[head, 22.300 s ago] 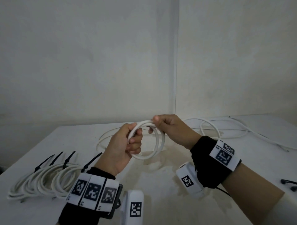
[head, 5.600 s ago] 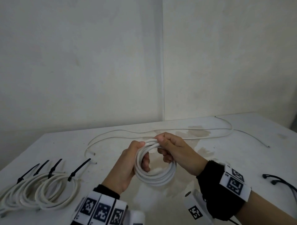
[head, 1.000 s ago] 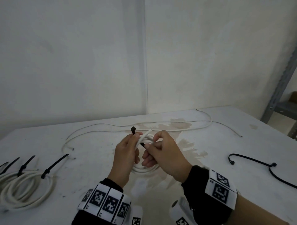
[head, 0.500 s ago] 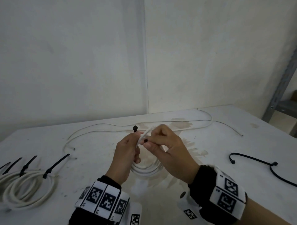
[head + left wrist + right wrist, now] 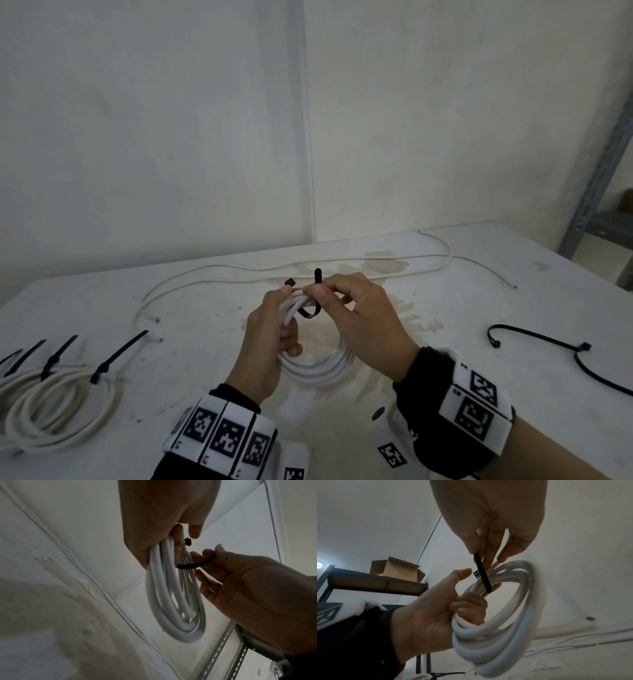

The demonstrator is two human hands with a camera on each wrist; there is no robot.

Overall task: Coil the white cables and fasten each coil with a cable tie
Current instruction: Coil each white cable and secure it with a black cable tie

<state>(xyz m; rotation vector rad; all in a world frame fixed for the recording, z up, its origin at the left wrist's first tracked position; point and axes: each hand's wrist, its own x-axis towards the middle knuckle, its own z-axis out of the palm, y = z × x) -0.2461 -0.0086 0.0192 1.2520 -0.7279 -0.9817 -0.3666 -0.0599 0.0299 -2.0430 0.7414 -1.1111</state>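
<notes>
My left hand [image 5: 286, 320] grips a coil of white cable [image 5: 315, 366] at its top and holds it just above the table. A black cable tie [image 5: 310, 310] loops under the strands beside the left thumb. Its head [image 5: 290, 281] sticks up by that thumb. My right hand [image 5: 322, 289] pinches the tie's tail between thumb and forefinger, and the tail points upward. The left wrist view has the coil [image 5: 173, 601] hanging from the left hand with the tie [image 5: 197, 563] curving into the right hand [image 5: 240, 588]. In the right wrist view the tie [image 5: 483, 577] crosses the coil [image 5: 501, 635].
Several tied coils [image 5: 58, 401] with black ties lie at the table's left edge. A loose white cable [image 5: 222, 274] runs across the far side of the table [image 5: 479, 411]. Spare black ties [image 5: 548, 346] lie at the right. A metal shelf [image 5: 603, 171] stands beyond the right corner.
Since the earliest frames the cable has been wound into a full coil. In the last second my right hand brought the tie's tail under the strands and up.
</notes>
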